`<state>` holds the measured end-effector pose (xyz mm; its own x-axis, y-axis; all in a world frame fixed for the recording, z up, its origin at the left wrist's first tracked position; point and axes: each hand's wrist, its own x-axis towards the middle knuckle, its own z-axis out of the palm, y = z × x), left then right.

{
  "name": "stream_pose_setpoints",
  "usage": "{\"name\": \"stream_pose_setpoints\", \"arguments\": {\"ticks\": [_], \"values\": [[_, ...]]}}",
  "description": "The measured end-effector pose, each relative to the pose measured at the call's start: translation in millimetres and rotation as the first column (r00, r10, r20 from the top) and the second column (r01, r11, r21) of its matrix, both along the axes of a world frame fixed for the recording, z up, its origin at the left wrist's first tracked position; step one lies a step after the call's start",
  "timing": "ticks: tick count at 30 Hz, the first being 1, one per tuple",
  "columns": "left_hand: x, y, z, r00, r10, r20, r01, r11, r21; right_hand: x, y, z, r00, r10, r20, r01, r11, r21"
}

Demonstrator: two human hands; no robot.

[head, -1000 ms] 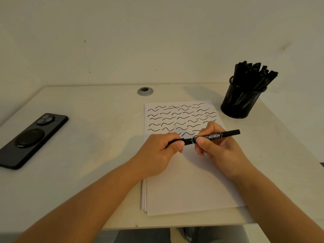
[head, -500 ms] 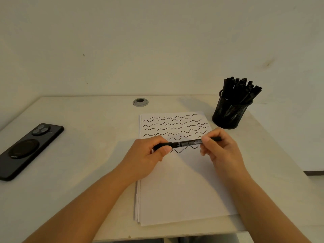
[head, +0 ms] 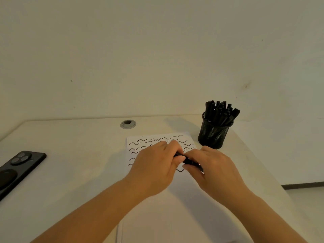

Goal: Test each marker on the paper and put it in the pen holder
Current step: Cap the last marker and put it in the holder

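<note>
The slim black plastic marker (head: 188, 161) is held just above the middle of the white paper sheet stack (head: 175, 216), gripped at both ends. Only a short section of its barrel is visible between the two hands; whether the cap is seated cannot be told. The left hand (head: 156, 170) is curled round the marker's left end, thumb pressed along the barrel. The right hand (head: 213, 170) is wrapped round the right end, fingers folded over it.

The upper part of the paper is covered with rows of black wavy test strokes (head: 140, 142) — several rows are partly hidden by the hands. The lower part of the sheet is unmarked.

At 1 o'clock from the marker, just beyond the paper's far right corner, the black wire-mesh cylindrical pen holder (head: 213, 135) stands upright, densely filled with black markers (head: 220, 111).

Progress is judged as late: many strokes are drawn, the holder is nearly full, and no loose markers are seen on the pale beige desk (head: 78, 163). Remaining work — the held marker is to be placed in the holder.

At 9 o'clock, well apart, a black smartphone (head: 17, 170) lies face down. At 11 o'clock, a round grey cable grommet (head: 128, 124) is set into the desk.
</note>
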<state>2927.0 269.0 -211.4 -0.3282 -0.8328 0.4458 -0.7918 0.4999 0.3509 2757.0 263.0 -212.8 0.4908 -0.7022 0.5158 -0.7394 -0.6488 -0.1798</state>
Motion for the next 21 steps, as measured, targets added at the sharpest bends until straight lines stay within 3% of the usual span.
{"name": "stream_pose_setpoints", "arguments": {"ticks": [4,8,13,18,21], "values": [[-21,-8,17,1.000,-0.016,-0.026,0.014,0.997,-0.076,-16,-6,4,0.995,-0.087,0.054,0.092,0.992,-0.087],[-42,-26,19,0.995,-0.070,-0.070,0.065,0.995,-0.071,-48,-19,9,0.948,-0.187,0.258,0.189,0.982,0.017],[-58,-74,2,0.971,0.025,-0.239,0.018,0.984,0.176,-99,-49,17,0.686,-0.392,0.613,0.282,0.920,0.273],[-78,-117,-14,0.925,0.139,-0.354,-0.011,0.940,0.341,-125,-77,36,0.381,-0.393,0.837,0.232,0.917,0.324],[-91,-132,-24,0.915,0.160,-0.371,-0.005,0.923,0.386,-126,-89,41,0.304,-0.365,0.880,0.207,0.927,0.313]]}}
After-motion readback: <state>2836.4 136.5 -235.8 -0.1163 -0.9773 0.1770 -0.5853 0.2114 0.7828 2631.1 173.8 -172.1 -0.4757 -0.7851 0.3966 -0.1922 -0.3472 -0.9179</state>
